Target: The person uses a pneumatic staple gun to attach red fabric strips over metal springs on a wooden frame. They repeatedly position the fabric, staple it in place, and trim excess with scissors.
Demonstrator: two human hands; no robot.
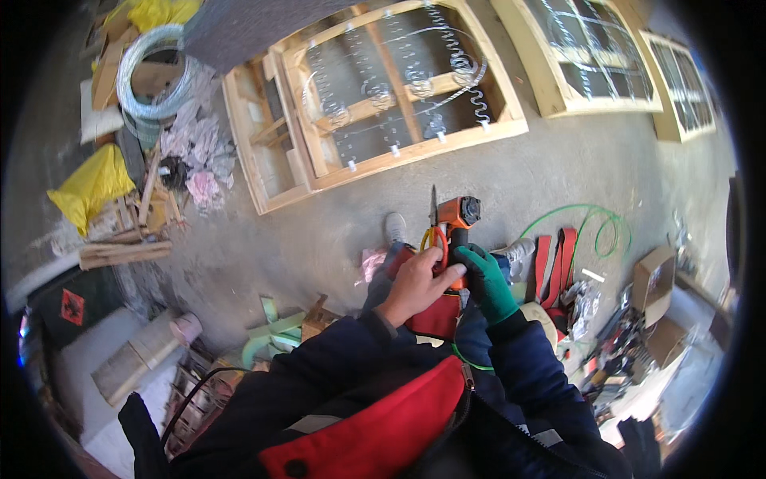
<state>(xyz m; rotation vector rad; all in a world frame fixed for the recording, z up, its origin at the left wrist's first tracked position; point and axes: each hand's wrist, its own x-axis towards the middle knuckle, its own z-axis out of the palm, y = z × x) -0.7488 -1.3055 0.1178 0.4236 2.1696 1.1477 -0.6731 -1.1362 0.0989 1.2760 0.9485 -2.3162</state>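
Note:
My bare left hand (419,283) is closed around the lower ends of a pointed hand tool (433,211) with looped yellow and red handles. Its narrow dark tip points away from me; whether it is scissors or pliers is unclear. The left thumb reaches across to the orange base of a pistol-shaped, orange and black power tool (458,212). My right hand (488,283), in a green glove, wraps the black grip of that power tool from the right side. Below both hands, a red pouch (435,319) lies over my lap.
A wooden frame with zigzag springs (399,92) lies ahead, with more sprung frames (590,48) at right. A wire coil (152,72), yellow bag (96,188) and scraps sit left. A green hose (594,211), red straps (558,267) and cardboard box (654,283) are right.

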